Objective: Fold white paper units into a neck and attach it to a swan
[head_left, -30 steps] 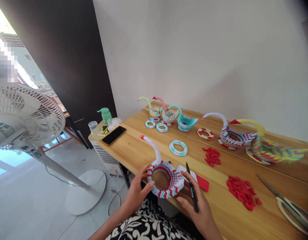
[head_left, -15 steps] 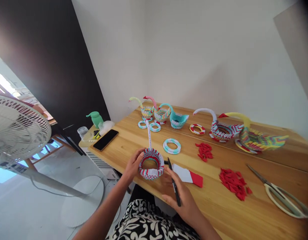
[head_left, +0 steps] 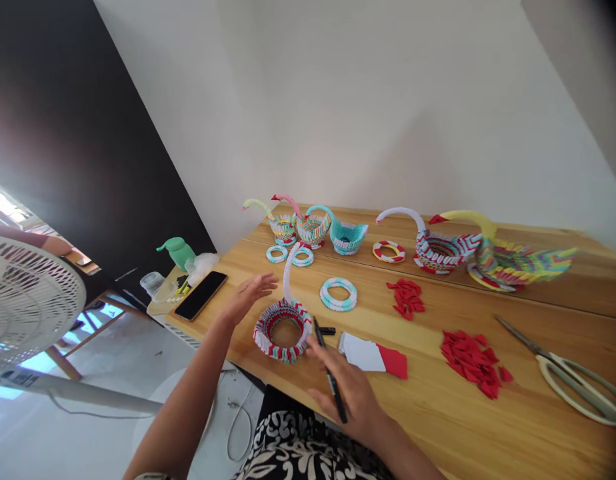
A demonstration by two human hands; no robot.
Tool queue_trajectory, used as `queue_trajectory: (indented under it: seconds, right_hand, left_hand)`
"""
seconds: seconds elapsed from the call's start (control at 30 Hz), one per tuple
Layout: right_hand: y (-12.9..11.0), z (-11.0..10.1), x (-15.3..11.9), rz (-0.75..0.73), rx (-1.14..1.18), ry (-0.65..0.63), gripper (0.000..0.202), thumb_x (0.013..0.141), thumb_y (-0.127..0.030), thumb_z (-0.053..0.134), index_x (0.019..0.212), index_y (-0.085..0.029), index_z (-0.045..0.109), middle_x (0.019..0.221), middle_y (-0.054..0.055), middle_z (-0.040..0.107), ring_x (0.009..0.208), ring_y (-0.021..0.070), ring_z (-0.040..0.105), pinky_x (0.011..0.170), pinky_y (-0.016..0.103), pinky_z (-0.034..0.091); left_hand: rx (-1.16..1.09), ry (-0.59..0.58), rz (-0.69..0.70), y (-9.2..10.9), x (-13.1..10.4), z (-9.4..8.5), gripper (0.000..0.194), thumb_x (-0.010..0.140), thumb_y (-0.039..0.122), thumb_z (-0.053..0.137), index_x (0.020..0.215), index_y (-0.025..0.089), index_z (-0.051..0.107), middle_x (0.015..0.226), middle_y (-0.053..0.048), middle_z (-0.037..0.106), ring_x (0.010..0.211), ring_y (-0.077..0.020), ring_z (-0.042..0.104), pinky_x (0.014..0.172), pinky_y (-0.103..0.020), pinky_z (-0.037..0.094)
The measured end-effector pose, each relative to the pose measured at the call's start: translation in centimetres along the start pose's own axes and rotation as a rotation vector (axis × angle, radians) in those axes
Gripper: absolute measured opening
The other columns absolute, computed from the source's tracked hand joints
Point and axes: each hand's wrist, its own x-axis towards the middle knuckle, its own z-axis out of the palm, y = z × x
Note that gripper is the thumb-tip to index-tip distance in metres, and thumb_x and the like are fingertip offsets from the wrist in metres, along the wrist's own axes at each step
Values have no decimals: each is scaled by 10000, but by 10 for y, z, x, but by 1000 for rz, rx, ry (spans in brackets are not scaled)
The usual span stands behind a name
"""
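A red, white and teal folded-paper swan body [head_left: 283,331] stands on the wooden table, its white neck [head_left: 289,273] rising at the back. Off its left side, my left hand [head_left: 249,297] is raised with fingers stretched and holds nothing. My right hand [head_left: 345,390] is at the swan's right, holding a black pen [head_left: 331,377] between thumb and fingers. A black pen cap [head_left: 327,331] lies just beyond that hand. White and red paper pieces [head_left: 371,355] rest to the right of the pen. Behind them lies a teal-and-white ring [head_left: 339,294].
Finished swans [head_left: 348,237] line the back with smaller rings. Red paper piles [head_left: 471,363] and large scissors [head_left: 563,380] lie at right. A phone [head_left: 201,295] sits on the left edge, near a green bottle [head_left: 180,253]. A fan [head_left: 33,300] stands at far left.
My left hand has let go of the swan body and lifted away to the upper left. The swan has turned and now sits on the table. My right hand still has the pen.
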Motion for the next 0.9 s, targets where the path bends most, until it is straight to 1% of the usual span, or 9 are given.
queue_trajectory:
  seconds: [0.07, 0.13, 0.23, 0.3, 0.4, 0.5, 0.57, 0.73, 0.9]
  right_hand:
    - [2, -20, -2, 23, 15, 131, 617, 883, -292, 529, 1448, -298, 281, 1339, 86, 545, 1133, 228, 583, 877, 323, 520]
    - [0, -43, 1, 46, 38, 255, 500, 912, -331, 472, 1402, -303, 374, 1244, 72, 605, 1010, 214, 631, 832, 322, 528]
    - [-4, -73, 16, -20, 58, 396, 430, 941, -355, 418, 1368, -305, 442, 1108, 61, 642, 874, 190, 643, 770, 323, 527]
    - [-4, -86, 31, -64, 88, 494, 410, 951, -365, 400, 1347, -295, 479, 1036, 59, 646, 854, 193, 637, 779, 350, 518]
    - [2, -95, 57, -70, 152, 591, 394, 957, -377, 392, 1318, -284, 521, 974, 53, 653, 817, 190, 639, 772, 370, 516]
    - [10, -96, 82, -61, 220, 625, 394, 958, -388, 395, 1309, -276, 533, 987, 51, 669, 816, 189, 649, 780, 377, 522]
    - [14, -96, 96, -65, 269, 626, 402, 956, -396, 399, 1310, -262, 533, 1029, 58, 677, 859, 197, 654, 809, 384, 519]
    - [25, -94, 120, 1, 324, 583, 385, 945, -386, 423, 1272, -232, 557, 1021, 60, 713, 909, 210, 663, 825, 371, 509]
    - [36, -93, 136, 60, 283, 485, 259, 890, -346, 528, 1111, -255, 627, 964, 25, 731, 872, 199, 676, 765, 328, 516]
  left_hand:
    - [-1, 86, 83, 21, 3, 4, 521, 865, 512, 531, 1222, 134, 561, 1206, -168, 624, 1078, -255, 608, 983, -440, 410]
    - [16, 130, 175, 44, 4, 16, 491, 878, 486, 524, 1227, 141, 547, 1166, -155, 644, 1060, -252, 615, 974, -438, 416]
    - [126, 112, 296, 74, 2, 41, 459, 894, 448, 512, 1253, 161, 526, 1189, -143, 632, 1082, -250, 599, 970, -428, 421]
    - [221, 93, 318, 87, 1, 58, 465, 897, 432, 511, 1283, 174, 498, 1226, -138, 612, 1102, -248, 586, 972, -423, 422]
    - [323, 111, 288, 95, 3, 78, 508, 873, 405, 552, 1322, 189, 451, 1270, -130, 584, 1120, -237, 575, 977, -403, 428]
    - [374, 156, 252, 95, 7, 93, 575, 839, 379, 594, 1349, 183, 413, 1267, -132, 580, 1037, -215, 613, 942, -380, 455]
    - [389, 189, 236, 95, 11, 100, 590, 828, 377, 599, 1345, 160, 416, 1209, -134, 614, 974, -206, 633, 891, -361, 483]
    - [522, 282, 205, 96, 19, 113, 486, 825, 361, 574, 1250, 126, 543, 886, -72, 703, 790, -184, 635, 742, -302, 511]
    - [654, 381, 209, 96, 22, 117, 385, 826, 345, 561, 1148, 150, 643, 667, -14, 662, 616, -160, 588, 606, -259, 467]
